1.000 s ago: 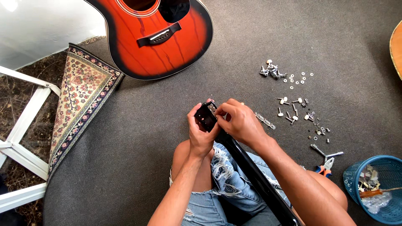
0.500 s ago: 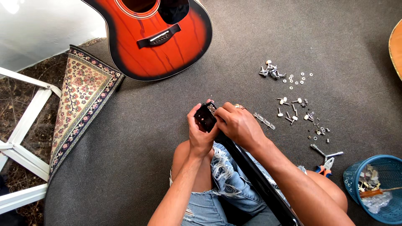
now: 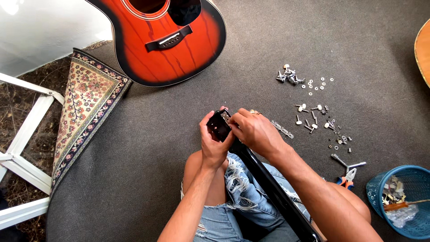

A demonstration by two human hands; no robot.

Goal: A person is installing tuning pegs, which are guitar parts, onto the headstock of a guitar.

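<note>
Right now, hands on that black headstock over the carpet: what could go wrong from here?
1. The tuner pegs and washers lie loose on the dark carpet; a knee or elbow could scatter them, and small ones may be hard to spot.
2. The black headstock is steadied only by the left hand while the right hand works at it; a slip could drop a small part.
3. The pliers lie close beside the right leg, easy to press on.

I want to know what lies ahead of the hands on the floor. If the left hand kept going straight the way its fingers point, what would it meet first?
The left hand points up the picture, away from the person. Past the black guitar headstock in its grip lies bare grey carpet, then probably the red acoustic guitar body; depth is unclear.
</note>
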